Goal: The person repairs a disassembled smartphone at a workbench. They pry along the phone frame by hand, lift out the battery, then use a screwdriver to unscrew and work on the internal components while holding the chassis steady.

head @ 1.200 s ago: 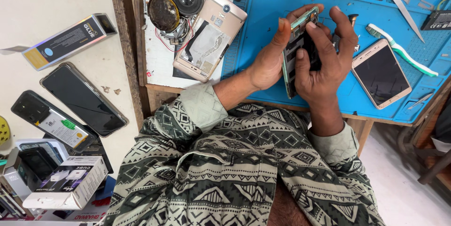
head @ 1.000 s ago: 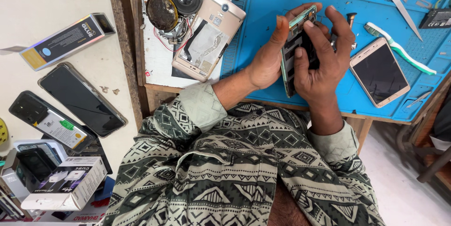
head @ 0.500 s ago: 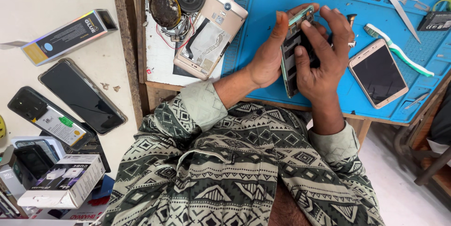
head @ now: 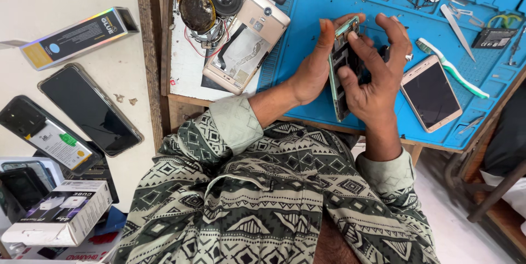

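Blue work mat (head: 307, 50) fills the far right of the scene: rubbery, moulded with little trays along its far edge. Left of it runs a strip of scuffed white bench top (head: 186, 50), then the pale floor, littered with flat glossy phones. Over the mat, both hands are up on one thing, a stripped phone frame (head: 341, 66) held on edge in the air, its thin teal rim turned toward the camera and dark inner parts showing.

The left hand (head: 312, 69) cradles the frame from the left, thumb pressed along the far rim. The right hand (head: 375, 75) closes on it from the right, forefinger bearing on the exposed inner face, the other fingers spread and arched above. So both hands are clamped on the frame. My read: this is pressing or prying at a part inside the shell, work calling for a steady brace and fine fingertip pressure.

Just right lies a gold-edged phone (head: 430, 93), dark glass up. Left, an opened gold phone back (head: 246, 39). Beyond the right hand, a white-and-green toothbrush (head: 452, 69), slim and bristled.
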{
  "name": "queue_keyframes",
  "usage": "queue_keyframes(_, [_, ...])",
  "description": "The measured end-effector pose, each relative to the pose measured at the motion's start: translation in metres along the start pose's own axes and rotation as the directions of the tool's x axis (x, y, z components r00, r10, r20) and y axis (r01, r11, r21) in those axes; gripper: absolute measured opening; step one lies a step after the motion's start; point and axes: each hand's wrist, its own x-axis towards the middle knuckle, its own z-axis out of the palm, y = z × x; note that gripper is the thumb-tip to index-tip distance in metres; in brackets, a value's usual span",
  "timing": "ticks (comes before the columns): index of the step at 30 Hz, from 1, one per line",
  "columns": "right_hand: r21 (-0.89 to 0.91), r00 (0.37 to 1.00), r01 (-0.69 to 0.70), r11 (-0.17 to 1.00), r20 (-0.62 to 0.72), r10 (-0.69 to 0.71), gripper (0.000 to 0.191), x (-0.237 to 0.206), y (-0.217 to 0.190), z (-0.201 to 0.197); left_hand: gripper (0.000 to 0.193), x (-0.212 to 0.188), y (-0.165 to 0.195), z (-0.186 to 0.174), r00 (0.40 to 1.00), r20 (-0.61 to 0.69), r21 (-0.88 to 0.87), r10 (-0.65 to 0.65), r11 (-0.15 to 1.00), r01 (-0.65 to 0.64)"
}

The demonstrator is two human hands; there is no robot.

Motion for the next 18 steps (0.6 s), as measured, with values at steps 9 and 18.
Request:
queue_keyframes(9, [0.04, 0.998, -0.064, 0.997, 0.025, 0.063, 0.07, -0.007, -0.015, 0.004, 0.097, -0.012, 0.005, 0.001, 0.994, -0.092, -0.09, -0.064, 0.994, 0.056])
queue_keyframes(18, [-0.048, 0.998, -0.06, 0.997, -0.005, 0.06, 0.08, -0.009, -0.013, -0.008, 0.096, -0.004, 0.009, 0.014, 0.999, -0.047, -0.297, -0.003, 0.955, -0.011])
